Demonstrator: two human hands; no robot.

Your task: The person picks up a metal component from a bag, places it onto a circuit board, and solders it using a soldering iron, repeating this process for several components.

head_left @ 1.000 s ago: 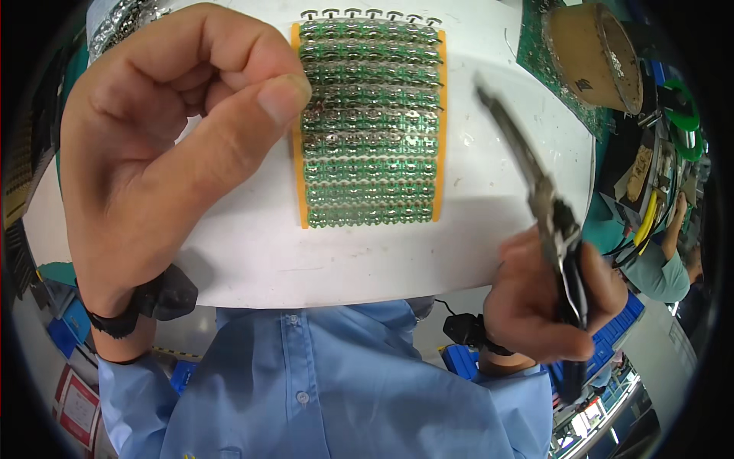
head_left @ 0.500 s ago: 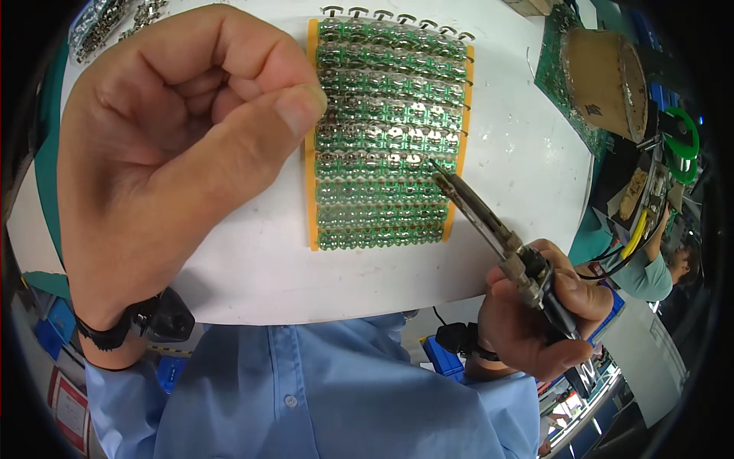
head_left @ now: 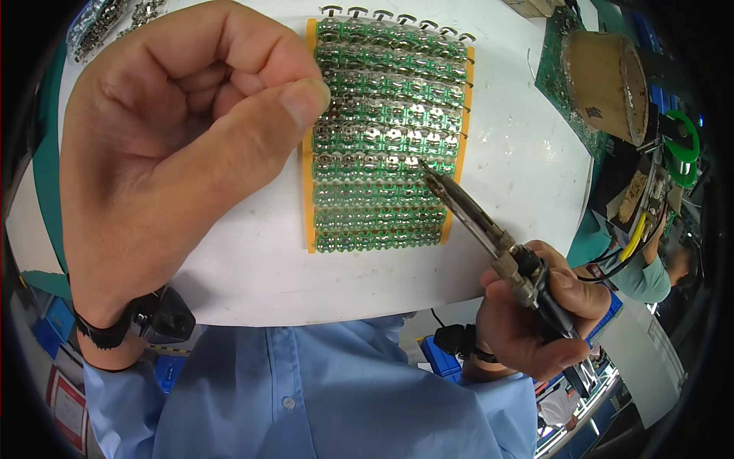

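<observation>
Curls fingers of the left hand (head_left: 164,172), pressing thumb tip to forefinger over the left edge of the circuit boards (head_left: 390,134), wrist at near left; cannot tell of anything pinched between. Wraps fingers of the right hand (head_left: 516,325) around a soldering iron (head_left: 501,246) at near right, slanting it far and left, tip at the boards right of middle; cannot tell touching from hovering. Has the boards lying at far middle of the white table (head_left: 520,176), between yellow strips (head_left: 310,206).

I have the board (head_left: 386,141) on the bench (head_left: 520,183), my left hand (head_left: 183,153) by its left edge, the iron (head_left: 493,237) over it from my right hand (head_left: 539,329). Parts (head_left: 95,32) lie behind the left hand; rightward, a tub (head_left: 604,84) stands on a mat (head_left: 552,76).
</observation>
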